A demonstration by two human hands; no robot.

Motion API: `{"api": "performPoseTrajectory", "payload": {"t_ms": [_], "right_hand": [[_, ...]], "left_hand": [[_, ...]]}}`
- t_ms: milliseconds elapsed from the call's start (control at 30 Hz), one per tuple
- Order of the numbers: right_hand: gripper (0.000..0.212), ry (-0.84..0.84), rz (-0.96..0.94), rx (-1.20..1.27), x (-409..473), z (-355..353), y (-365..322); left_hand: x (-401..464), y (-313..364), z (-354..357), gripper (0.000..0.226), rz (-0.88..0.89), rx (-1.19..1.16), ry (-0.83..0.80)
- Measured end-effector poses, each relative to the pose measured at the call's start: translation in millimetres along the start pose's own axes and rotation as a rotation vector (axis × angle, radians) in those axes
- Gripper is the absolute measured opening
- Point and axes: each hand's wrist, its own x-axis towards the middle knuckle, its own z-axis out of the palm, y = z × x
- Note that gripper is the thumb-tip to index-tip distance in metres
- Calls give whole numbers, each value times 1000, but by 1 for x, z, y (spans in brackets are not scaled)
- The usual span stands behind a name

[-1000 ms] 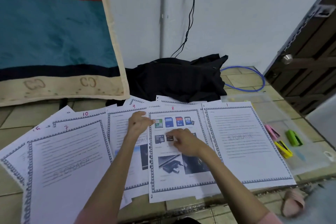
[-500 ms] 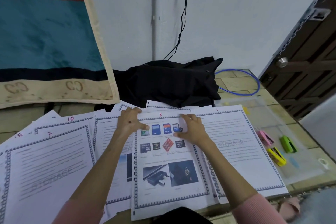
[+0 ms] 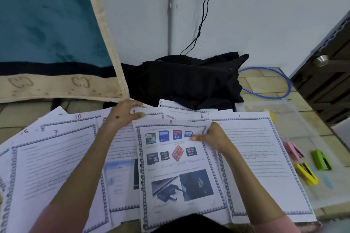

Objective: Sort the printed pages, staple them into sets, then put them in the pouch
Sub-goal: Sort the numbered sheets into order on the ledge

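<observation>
Paper sheets (image 3: 255, 157) overlapped, numbers partly hidden

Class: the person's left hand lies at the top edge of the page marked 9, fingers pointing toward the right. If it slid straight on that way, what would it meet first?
Probably the page marked 6, whose top edge lies just beyond the left hand; how the sheets overlap is unclear.

Your printed pages (image 3: 176, 166) lie fanned and overlapping on the tiled floor (image 3: 22, 115), each with a patterned border and a pink handwritten number. Page 8 (image 3: 170, 181), showing memory cards, sits on top; page 1 (image 3: 265, 166) lies right, pages 7 (image 3: 56, 172) and 10 (image 3: 79, 119) left. The clear pouch (image 3: 306, 134) lies flat beyond page 1, carrying pink (image 3: 292, 150), yellow (image 3: 306, 173) and green staplers (image 3: 321, 159).
</observation>
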Motion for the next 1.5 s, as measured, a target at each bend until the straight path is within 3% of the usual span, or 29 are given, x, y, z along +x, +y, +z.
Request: {"api": "performPoseTrajectory", "payload": {"t_ms": [100,167,200,267,300,367,467,633,733,867,933,1067,1200,1333,1500], "right_hand": [[39,31,-1,-38,1,7,8],[24,27,-24,-26,-2,10,7],[28,32,-37,-24,-3,10,6],[57,47,-37,-51,-2,11,7],[54,43,-48,-63,-1,11,8],[22,61,-77,-92,-2,13,3],[22,53,-116,-39,-4,13,-5],[42,17,-182,23,-4,16,-17],[25,-52,-172,133,-7,18,-23],[14,-155,-221,272,-11,18,-24],[14,-270,-223,328,-14,18,-20],[39,-405,-178,348,-17,15,-5],[9,-441,-194,327,-17,13,-3],[7,-452,-172,305,-16,11,-7],[37,-496,-107,334,-12,9,-4]], "left_hand": [[4,-2,2,63,-30,342,-85],[3,3,1,52,-18,344,-40],[1,6,0,41,-8,299,0],[-6,12,-5,20,23,207,80],[-8,15,-8,15,42,171,91],[-10,21,-13,17,75,80,54],[-12,34,-18,24,58,-109,-78],[-9,49,-22,15,37,-109,-305],[-9,53,-25,23,-23,-80,-413],[-9,50,-34,32,-174,-331,-732],[-1,43,-37,25,-176,-366,-667],[18,29,-32,38,-84,-184,-335],[27,24,-17,40,81,74,-236],[33,18,-19,43,136,125,-151],[40,17,-37,42,80,50,-159]]}}
